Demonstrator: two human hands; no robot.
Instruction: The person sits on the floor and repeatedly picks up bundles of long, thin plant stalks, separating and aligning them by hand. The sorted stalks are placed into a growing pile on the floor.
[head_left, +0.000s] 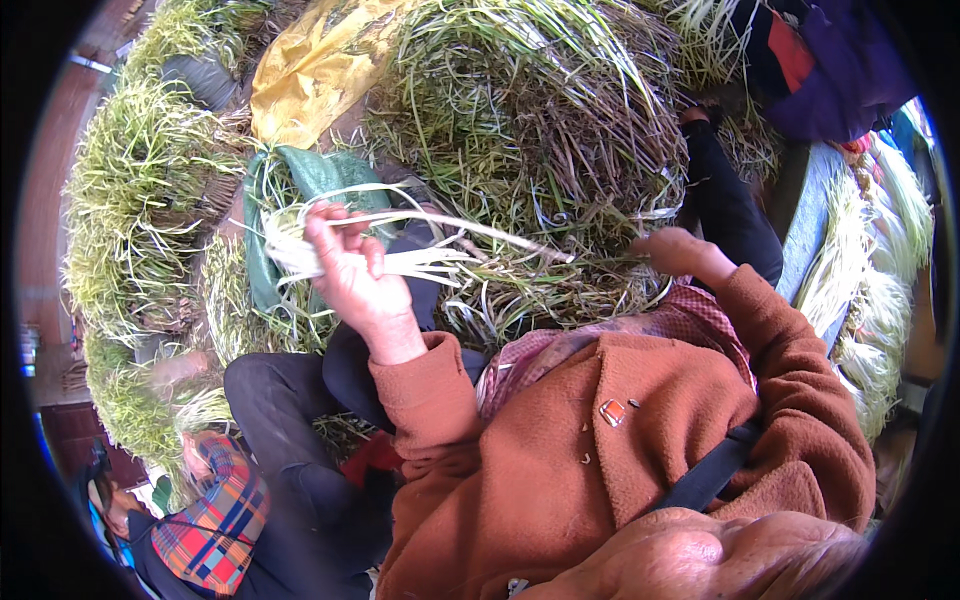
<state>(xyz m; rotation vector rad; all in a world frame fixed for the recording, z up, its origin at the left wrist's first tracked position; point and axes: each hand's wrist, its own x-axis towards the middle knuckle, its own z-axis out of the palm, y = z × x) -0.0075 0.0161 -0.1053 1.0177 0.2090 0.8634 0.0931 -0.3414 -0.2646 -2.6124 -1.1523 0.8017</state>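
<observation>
My left hand (360, 277) is raised with the palm partly up, its fingers around a bundle of pale stalks (427, 264). A single long stalk (480, 225) runs from this hand to the right and ends in a browned tip. My right hand (667, 251) is blurred and low over the near right side of a big heap of stalks (525, 142). Whether its fingertips pinch a stalk cannot be made out. Loose leaves and stems (555, 292) lie between the hands, in front of the checked cloth (675, 311) at my waist.
A green mesh sack (259, 255) stands behind my left hand, near a yellow sack (315, 75). Green bundles (135, 202) line the left side; pale bundles (874, 300) lie at right. A person in a plaid sleeve (217, 517) sits at left, another in purple (847, 67) at upper right.
</observation>
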